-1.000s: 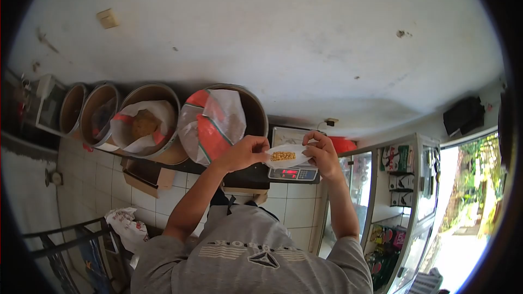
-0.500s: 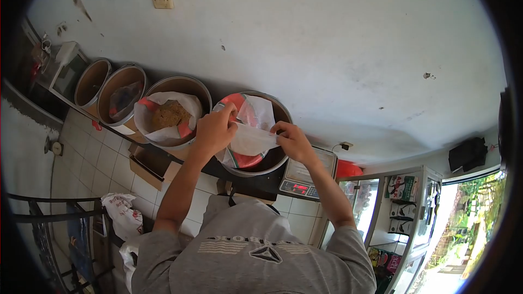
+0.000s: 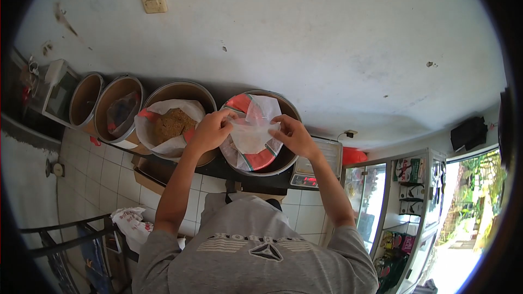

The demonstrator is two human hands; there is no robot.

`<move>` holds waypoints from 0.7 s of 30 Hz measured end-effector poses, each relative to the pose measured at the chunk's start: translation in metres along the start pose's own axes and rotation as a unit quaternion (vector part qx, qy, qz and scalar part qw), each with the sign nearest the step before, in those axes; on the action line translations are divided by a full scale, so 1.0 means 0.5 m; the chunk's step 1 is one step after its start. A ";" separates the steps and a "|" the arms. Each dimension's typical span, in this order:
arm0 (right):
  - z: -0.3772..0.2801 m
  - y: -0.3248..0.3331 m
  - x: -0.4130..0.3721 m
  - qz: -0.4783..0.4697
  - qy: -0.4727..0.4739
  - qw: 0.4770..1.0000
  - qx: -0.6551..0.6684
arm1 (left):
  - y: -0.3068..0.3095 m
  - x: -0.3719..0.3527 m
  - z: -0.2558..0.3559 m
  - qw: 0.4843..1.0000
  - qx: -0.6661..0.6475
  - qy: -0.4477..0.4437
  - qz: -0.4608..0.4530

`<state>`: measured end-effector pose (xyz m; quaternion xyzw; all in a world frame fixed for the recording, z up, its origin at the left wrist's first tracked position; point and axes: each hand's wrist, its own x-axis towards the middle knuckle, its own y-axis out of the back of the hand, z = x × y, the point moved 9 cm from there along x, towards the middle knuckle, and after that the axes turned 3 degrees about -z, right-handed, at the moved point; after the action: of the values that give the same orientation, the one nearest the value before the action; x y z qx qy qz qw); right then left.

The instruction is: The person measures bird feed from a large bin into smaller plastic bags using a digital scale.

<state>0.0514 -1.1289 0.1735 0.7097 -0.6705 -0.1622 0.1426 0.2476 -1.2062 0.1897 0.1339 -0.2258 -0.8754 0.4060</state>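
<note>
A translucent plastic bag (image 3: 248, 139) is stretched between my two hands, above the rightmost drum (image 3: 295, 113). My left hand (image 3: 214, 129) pinches its left edge with thumb and fingers. At the opposite edge, the thumb and fingertips of my right hand (image 3: 294, 135) grip the bag. Beneath lies a white and red sack (image 3: 262, 159) inside the drum; the bag and hands hide part of it. To the left, another drum (image 3: 210, 93) holds an open white sack (image 3: 143, 130) with a brown, grainy heap (image 3: 173, 124) in it.
Just right of the drum sits a digital scale (image 3: 327, 155) with a lit red display. Two more drums (image 3: 143, 84) (image 3: 81, 98) stand farther left. A glass display cabinet (image 3: 389, 201) is at right, a black metal rack (image 3: 60, 234) at lower left. An open cardboard box (image 3: 150, 177) lies below the drums.
The bag now hangs looser and more crumpled between my hands, its upper part lifted. My right hand's fingers have shifted along its edge. The head view has moved slightly.
</note>
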 end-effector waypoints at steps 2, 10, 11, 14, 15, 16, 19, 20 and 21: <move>-0.004 -0.007 -0.012 0.018 0.021 0.999 0.018 | 0.002 -0.003 -0.003 0.999 -0.024 -0.022 0.006; 0.045 0.000 -0.010 0.165 0.037 0.983 0.077 | -0.001 0.005 -0.001 0.987 -0.047 -0.150 0.021; 0.045 -0.005 -0.009 0.166 0.035 0.983 0.077 | -0.002 0.010 -0.007 0.987 -0.048 -0.150 0.019; 0.032 -0.006 -0.013 0.201 0.071 0.969 0.121 | 0.018 0.008 0.006 0.973 -0.024 -0.214 0.082; 0.049 -0.009 -0.014 0.198 0.057 0.969 0.139 | 0.024 0.006 0.011 0.968 -0.034 -0.229 0.098; 0.066 -0.011 -0.016 0.194 0.042 0.967 0.158 | 0.032 0.002 0.013 0.962 -0.045 -0.243 0.114; 0.081 -0.013 -0.013 0.169 0.053 0.968 0.175 | 0.032 0.007 0.003 0.968 -0.055 -0.237 0.065; 0.083 -0.014 -0.013 0.169 0.052 0.968 0.176 | 0.032 0.007 0.001 0.968 -0.056 -0.236 0.064; 0.071 -0.009 -0.013 0.176 0.055 0.971 0.155 | 0.036 0.007 -0.001 0.968 -0.057 -0.234 0.074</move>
<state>0.0402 -1.1215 0.1398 0.6016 -0.7932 0.0101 0.0938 0.2573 -1.2194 0.1981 -0.1153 -0.2733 -0.8612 0.4128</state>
